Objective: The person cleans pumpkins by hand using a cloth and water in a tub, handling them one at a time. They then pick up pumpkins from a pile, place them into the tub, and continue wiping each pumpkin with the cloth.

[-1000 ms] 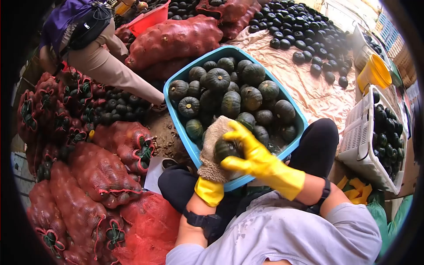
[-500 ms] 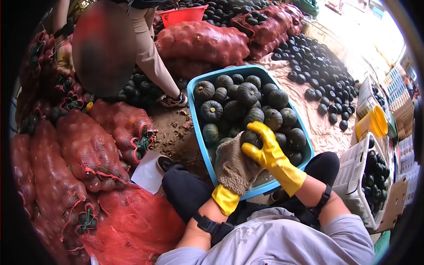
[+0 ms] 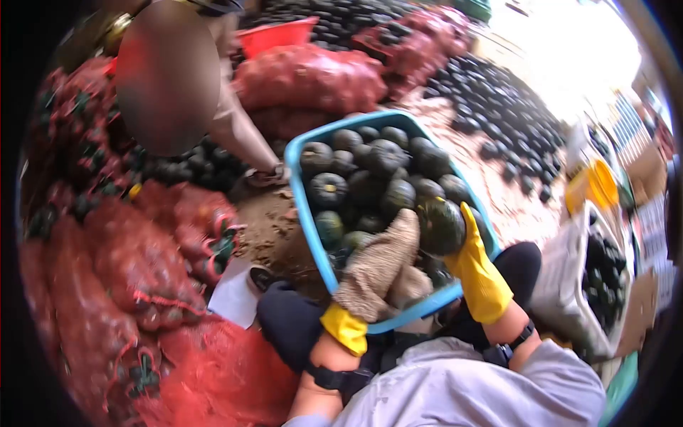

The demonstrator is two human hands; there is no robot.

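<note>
A dark green pumpkin [image 3: 440, 225] is raised over the near right part of a blue tub [image 3: 321, 265], which is heaped with similar pumpkins [image 3: 388, 158]. My right hand [image 3: 478, 274], in a yellow rubber glove, grips its right side. A brown fuzzy cloth [image 3: 380, 267] covers my left hand [image 3: 346, 329], hiding the fingers; only the yellow glove cuff shows at the wrist. The tip of the cloth reaches the pumpkin's left side. The tub stands between my knees.
Red mesh sacks [image 3: 135, 256] lie at the left, with another full sack [image 3: 309, 78] behind the tub. At upper left a person [image 3: 238, 132] bends over sacks. Loose pumpkins [image 3: 498, 107] spread at the back right. A white crate [image 3: 562, 285] and yellow bucket [image 3: 596, 186] stand right.
My right hand has moved right and down, now at the pumpkin's right side. The cloth-covered left hand has shifted slightly left. The whole view has shifted a little.
</note>
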